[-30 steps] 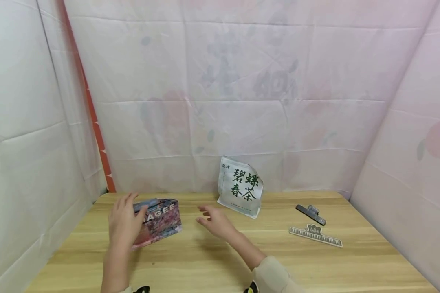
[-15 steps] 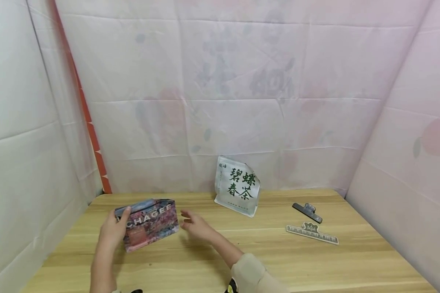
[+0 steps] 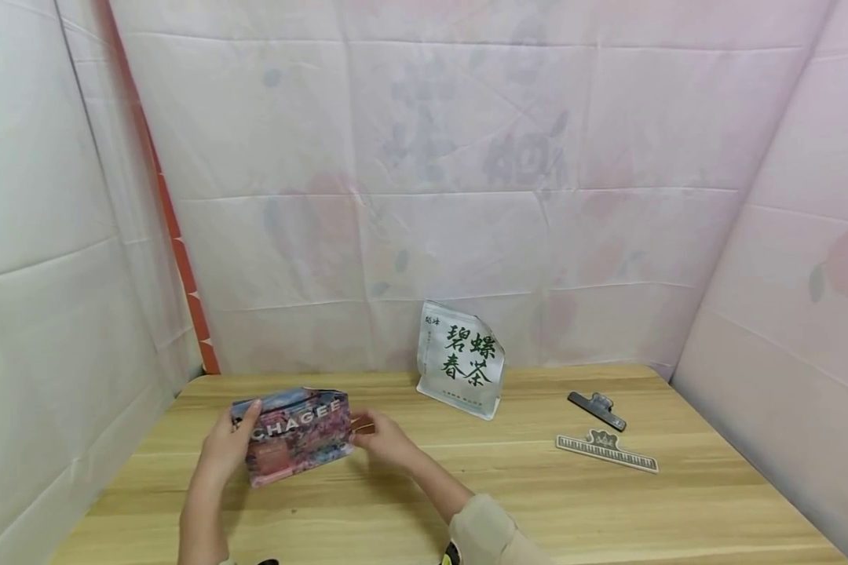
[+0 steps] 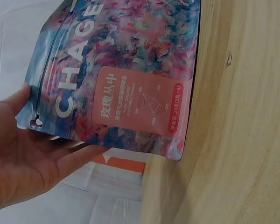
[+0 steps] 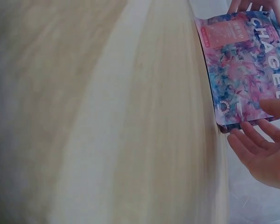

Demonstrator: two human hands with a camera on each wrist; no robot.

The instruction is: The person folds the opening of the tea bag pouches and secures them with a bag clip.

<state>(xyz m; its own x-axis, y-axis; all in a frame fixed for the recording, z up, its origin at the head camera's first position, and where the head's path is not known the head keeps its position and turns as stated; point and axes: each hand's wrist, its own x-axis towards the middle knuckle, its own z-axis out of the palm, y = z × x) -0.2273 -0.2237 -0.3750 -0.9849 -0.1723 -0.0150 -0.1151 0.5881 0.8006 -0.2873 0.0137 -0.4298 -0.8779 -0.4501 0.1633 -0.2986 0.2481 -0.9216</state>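
A blue and pink CHAGEE tea pouch (image 3: 300, 439) is near the left side of the table, its printed front facing me. My left hand (image 3: 221, 455) grips its left end; in the left wrist view the thumb lies at the upper corner and the fingers (image 4: 77, 158) go behind the pouch. At the pouch's right end is my right hand (image 3: 390, 444). In the right wrist view its thumb (image 5: 273, 107) overlaps the front, while the loosely extended fingers lie along the side edge. Whether they press on it is hard to tell.
Behind, a white pouch (image 3: 461, 361) with green Chinese characters stands against the cloth wall (image 3: 466, 235). On the right of the wooden table (image 3: 537, 510) lie a black clip (image 3: 597, 411) and a clip with a piano-key pattern (image 3: 606, 451).
My left hand has shifted from over the pouch to its left end and taken hold there. My right hand has moved left to the pouch's right edge.
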